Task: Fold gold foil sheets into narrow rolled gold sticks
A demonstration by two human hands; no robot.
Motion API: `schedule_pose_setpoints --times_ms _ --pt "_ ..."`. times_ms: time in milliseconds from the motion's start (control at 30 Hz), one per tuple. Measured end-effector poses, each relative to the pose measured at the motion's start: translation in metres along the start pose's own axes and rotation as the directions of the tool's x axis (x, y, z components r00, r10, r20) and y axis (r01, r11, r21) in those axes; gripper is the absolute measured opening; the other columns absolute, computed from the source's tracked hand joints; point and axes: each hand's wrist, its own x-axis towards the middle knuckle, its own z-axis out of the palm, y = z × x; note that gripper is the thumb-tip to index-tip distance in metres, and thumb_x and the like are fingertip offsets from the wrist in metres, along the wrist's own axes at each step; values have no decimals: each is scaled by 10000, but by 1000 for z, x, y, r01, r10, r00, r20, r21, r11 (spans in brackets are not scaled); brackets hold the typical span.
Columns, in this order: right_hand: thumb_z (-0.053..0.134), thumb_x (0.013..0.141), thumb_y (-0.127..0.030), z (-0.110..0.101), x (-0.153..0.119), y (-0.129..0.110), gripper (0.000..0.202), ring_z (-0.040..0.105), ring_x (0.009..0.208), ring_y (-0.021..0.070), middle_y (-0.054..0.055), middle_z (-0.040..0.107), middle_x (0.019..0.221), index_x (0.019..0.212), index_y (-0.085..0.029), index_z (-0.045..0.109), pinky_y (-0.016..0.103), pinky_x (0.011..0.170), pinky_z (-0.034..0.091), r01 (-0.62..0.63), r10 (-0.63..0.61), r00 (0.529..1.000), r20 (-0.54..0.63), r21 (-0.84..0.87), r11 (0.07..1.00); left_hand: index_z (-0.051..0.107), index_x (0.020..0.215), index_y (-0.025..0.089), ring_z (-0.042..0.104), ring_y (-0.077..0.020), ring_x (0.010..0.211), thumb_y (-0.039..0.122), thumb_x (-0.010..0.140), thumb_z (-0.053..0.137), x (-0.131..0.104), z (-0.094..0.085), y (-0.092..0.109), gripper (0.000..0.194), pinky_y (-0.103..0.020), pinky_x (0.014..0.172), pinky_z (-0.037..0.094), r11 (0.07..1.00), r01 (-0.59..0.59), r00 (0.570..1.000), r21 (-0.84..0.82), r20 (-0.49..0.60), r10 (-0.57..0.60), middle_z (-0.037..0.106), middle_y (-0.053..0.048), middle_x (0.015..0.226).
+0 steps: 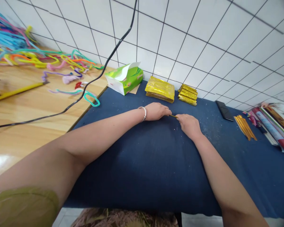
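Observation:
My left hand (156, 111), with a silver bangle at the wrist, and my right hand (188, 124) meet near the middle of the dark blue cloth (142, 164). Between their fingertips a thin strip of folded gold paper (173, 116) shows, pinched at both ends. Most of the strip is hidden by the fingers. Just behind the hands lies a stack of gold foil paper sheets (159, 89). To its right is a smaller pile of folded gold strips (187, 94).
A green tissue box (125, 77) stands by the tiled wall. Colourful pipe cleaners (38, 58) cover the wooden table at left, crossed by a black cable (92, 80). At right lie a black phone (224, 110), flat gold strips (245, 127) and rolled materials (273, 126).

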Motion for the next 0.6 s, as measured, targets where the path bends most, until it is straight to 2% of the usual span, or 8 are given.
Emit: schedule_pose_setpoints --times_ms 133,267,367,467,600 --pt "323 961 -318 0 -1 -1 314 620 840 170 45 690 906 1045 -220 609 271 733 367 -62 61 998 -24 -44 997 571 1105 242 611 -144 847 196 891 403 0 0 -4 276 -235 692 383 988 62 998 -141 -2 -63 651 -24 1002" --pt "322 959 -359 0 -1 -4 317 631 743 151 27 694 851 983 -227 610 253 644 349 -130 129 992 -17 -64 990 596 1013 225 619 -136 758 321 910 411 0 0 -7 233 -218 639 374 952 185 981 -243 -8 -193 676 -2 844" --pt "300 961 -394 3 -2 -4 337 636 713 147 17 692 827 999 -234 594 246 598 333 -157 158 987 9 -57 986 602 961 221 609 -131 681 394 910 415 -1 2 -9 260 -216 594 347 940 232 968 -248 -31 -247 667 15 739" --pt "288 956 -430 6 -3 -1 366 639 705 156 21 690 802 1000 -231 591 246 585 341 -200 202 979 39 -40 979 606 932 222 603 -135 671 465 904 408 -1 4 -11 314 -224 560 313 945 258 959 -202 -67 -276 662 13 739" --pt "294 960 -330 7 -2 2 319 638 852 167 45 686 946 1095 -216 560 251 679 408 -175 173 984 30 58 983 595 876 212 600 -143 705 513 898 400 -2 6 -17 359 -231 543 281 953 265 953 -146 -114 -282 660 7 794"
